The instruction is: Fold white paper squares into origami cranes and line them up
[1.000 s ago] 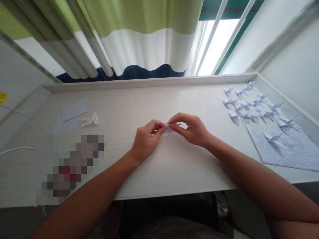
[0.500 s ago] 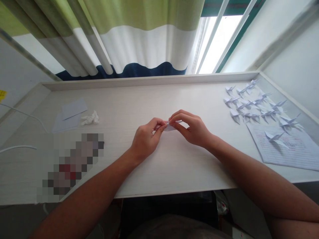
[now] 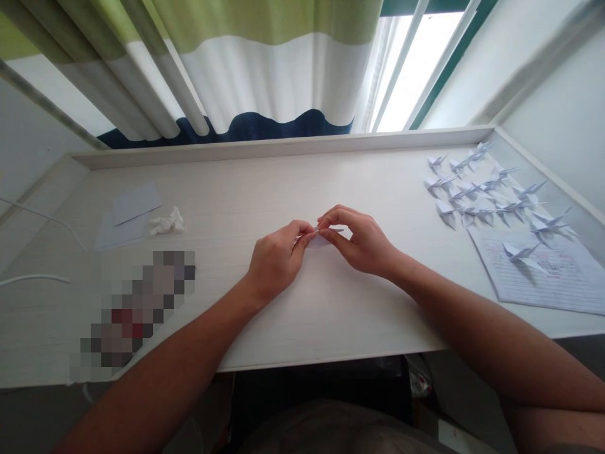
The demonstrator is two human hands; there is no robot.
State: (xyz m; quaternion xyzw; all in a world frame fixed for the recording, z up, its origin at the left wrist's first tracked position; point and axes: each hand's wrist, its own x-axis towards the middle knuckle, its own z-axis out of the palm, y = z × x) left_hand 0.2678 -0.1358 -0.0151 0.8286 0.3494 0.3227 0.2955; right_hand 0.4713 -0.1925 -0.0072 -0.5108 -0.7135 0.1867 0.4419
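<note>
A small folded piece of white paper (image 3: 323, 238) is pinched between both hands just above the middle of the white desk (image 3: 302, 315). My left hand (image 3: 276, 260) grips its left end with thumb and fingers closed. My right hand (image 3: 360, 239) pinches its right end, fingers curled over the top. Most of the paper is hidden by the fingers.
Several finished white paper cranes (image 3: 486, 192) lie at the far right, one on a lined sheet (image 3: 543, 277). Flat paper pieces (image 3: 127, 214) and a crumpled scrap (image 3: 166, 222) lie at the left, beside a white cable (image 3: 33, 279). A curtain (image 3: 236, 69) hangs behind.
Both hands have stayed together on the folded paper with small finger shifts. The view has tipped slightly, so everything sits a little higher in the frame.
</note>
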